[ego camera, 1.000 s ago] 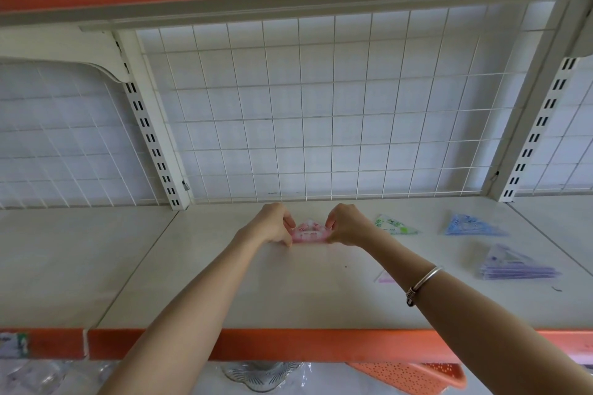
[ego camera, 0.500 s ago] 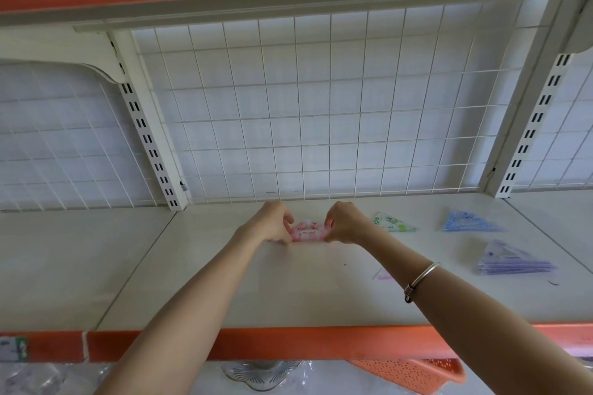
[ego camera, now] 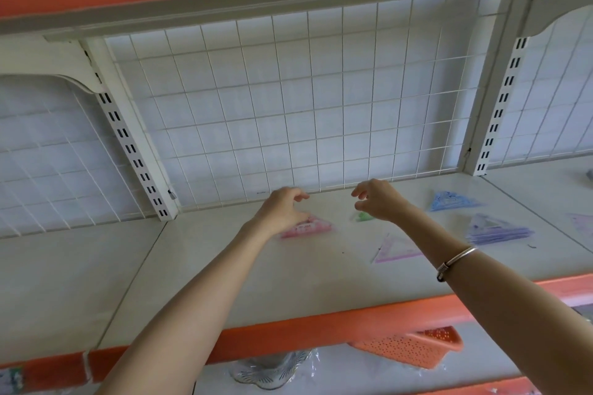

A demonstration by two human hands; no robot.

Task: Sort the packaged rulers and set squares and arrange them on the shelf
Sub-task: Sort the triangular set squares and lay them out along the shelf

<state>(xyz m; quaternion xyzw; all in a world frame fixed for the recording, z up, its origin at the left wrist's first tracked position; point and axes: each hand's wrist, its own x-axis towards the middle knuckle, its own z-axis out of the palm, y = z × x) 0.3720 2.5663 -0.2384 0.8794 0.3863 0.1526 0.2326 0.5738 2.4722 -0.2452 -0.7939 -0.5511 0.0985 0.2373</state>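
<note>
1. My left hand [ego camera: 282,208] is over the shelf [ego camera: 224,266] near its back edge. Its fingers [ego camera: 300,197] are loosely curled and apart, and they pinch nothing.
2. The pink set square pack [ego camera: 316,227] lies flat on the shelf, with its left end under my left hand. I cannot tell whether my palm touches it.
3. My right hand [ego camera: 382,200] is raised just right of the pink pack. Its fingers are loosely bent and spread, and they hold nothing.
4. A green pack [ego camera: 362,217] lies on the shelf, partly hidden by my right hand.
5. Further right, a blue pack [ego camera: 451,201] lies near the wire grid [ego camera: 288,106]. A stack of purple packs [ego camera: 495,229] lies nearer the front.
6. A thin lilac set square [ego camera: 396,248] lies flat between the pink pack and the purple stack, beside my right forearm.
7. A silver bangle [ego camera: 455,261] sits on my right wrist.
8. Below the shelf's orange front edge, an orange perforated basket [ego camera: 414,348] shows.
</note>
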